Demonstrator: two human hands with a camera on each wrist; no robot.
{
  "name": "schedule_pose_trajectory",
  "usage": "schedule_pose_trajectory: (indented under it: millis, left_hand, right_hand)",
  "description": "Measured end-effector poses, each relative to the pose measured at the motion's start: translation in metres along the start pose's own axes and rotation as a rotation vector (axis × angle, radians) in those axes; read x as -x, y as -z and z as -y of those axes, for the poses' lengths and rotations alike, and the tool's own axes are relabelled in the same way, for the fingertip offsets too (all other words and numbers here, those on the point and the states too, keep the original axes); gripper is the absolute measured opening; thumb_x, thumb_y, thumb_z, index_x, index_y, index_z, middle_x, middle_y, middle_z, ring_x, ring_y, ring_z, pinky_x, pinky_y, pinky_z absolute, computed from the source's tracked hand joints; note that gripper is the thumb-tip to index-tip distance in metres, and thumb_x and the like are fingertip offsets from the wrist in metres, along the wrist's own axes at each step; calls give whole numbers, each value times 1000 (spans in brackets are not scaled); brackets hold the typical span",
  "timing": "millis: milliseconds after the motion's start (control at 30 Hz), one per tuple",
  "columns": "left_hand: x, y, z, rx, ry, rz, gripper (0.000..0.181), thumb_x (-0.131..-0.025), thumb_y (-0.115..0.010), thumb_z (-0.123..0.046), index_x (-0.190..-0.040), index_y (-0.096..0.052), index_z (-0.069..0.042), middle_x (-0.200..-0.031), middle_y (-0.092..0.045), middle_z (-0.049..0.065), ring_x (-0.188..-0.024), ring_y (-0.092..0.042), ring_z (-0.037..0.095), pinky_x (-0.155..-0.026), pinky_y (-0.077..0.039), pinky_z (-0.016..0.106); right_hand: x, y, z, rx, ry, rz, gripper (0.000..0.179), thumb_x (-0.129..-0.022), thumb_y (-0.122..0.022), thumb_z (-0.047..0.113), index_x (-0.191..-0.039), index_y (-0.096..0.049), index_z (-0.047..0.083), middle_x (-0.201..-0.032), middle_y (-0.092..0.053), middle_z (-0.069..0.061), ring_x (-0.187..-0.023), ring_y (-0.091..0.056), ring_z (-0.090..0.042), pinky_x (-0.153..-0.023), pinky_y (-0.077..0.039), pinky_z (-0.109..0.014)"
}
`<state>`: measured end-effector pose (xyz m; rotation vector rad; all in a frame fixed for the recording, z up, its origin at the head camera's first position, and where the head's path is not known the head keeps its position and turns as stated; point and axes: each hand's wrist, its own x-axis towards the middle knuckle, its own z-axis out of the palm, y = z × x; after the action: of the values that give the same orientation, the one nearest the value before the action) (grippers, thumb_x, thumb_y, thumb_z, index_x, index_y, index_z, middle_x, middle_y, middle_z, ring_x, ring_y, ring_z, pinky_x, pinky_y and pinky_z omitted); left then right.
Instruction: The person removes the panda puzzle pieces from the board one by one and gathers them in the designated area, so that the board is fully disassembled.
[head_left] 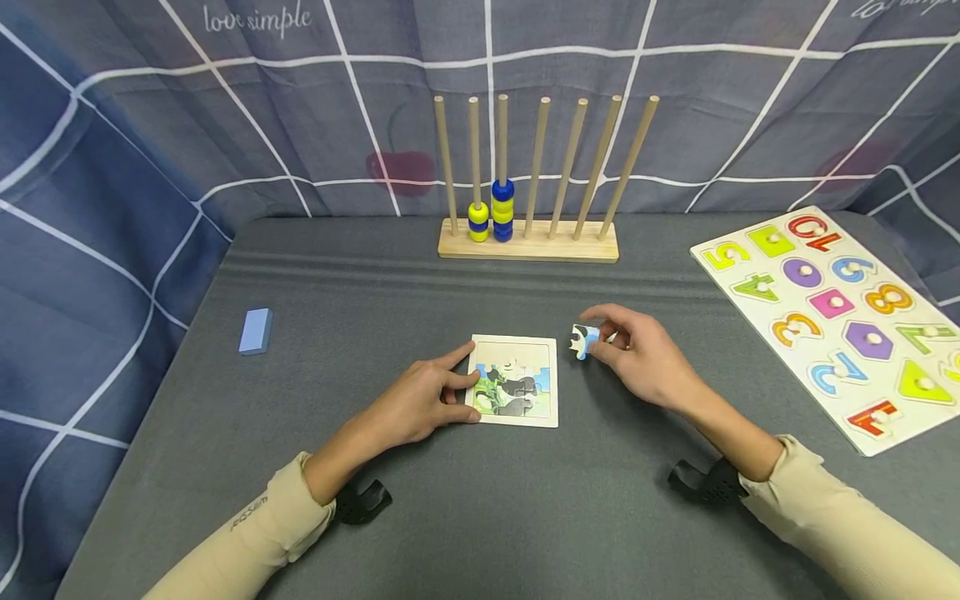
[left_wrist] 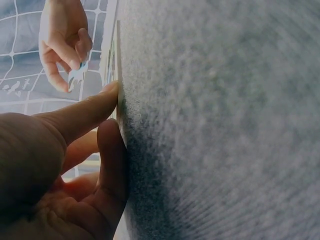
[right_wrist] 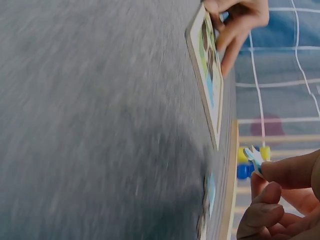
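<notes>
A small square jigsaw board (head_left: 516, 422) with a pale rim lies on the table, its panda picture partly filled with pieces. My left hand (head_left: 411, 400) holds it by the left side, index finger at the upper corner and thumb at the lower one. Right of the board, my right hand (head_left: 641, 354) pinches a blue, white and black jigsaw piece (head_left: 585, 340) between thumb and fingers. The right wrist view has that held piece (right_wrist: 254, 159) raised off the cloth. Below it lie more jigsaw pieces (right_wrist: 210, 192), mostly hidden by the right hand in the head view.
Behind the board stands a wooden peg rack (head_left: 528, 247) with yellow and blue beads on two rods. A number-and-shape knob puzzle (head_left: 772, 329) lies on the right. A blue block (head_left: 256, 332) sits at the left. Checked curtain (head_left: 315, 108) hangs around the grey table (head_left: 480, 517).
</notes>
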<state>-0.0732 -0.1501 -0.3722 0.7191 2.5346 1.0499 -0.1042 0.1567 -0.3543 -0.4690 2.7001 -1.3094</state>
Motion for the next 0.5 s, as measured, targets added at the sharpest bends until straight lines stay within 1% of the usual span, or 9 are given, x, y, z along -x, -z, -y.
schedule_pose_trajectory:
  millis: [133, 267, 500]
  left_hand:
    - [-1, -1, 0, 1, 4, 4, 55, -80, -83, -16, -127, -62, 5, -155, -32, 20, -62, -53, -1, -59, -47, 23]
    - [-1, -1, 0, -4, 4, 2, 55, -80, -83, -16, -127, -62, 5, -154, -32, 21, -62, -53, 0, -59, -46, 23]
    - [-1, -2, 0, -12, 2, -3, 55, -80, -83, -16, -127, -63, 5, -154, -33, 21, -62, -52, 0, -59, -46, 23]
  right_hand:
    - [6, 13, -10, -12, -46, -24, 24, -91, -66, -1, -115, -63, 3, -87, -63, -10, -62, -49, -15, -57, -39, -28]
    - [13, 22, -23, 10, -53, -50, 17, -91, -67, 0, -108, -65, 3, -84, -61, -9, -60, -47, -13, -56, -37, -27]
    - [24, 36, -40, 58, -70, -99, 17, -91, -66, -1, -108, -66, -1, -84, -61, -11, -59, -45, -12, -55, -36, -26]
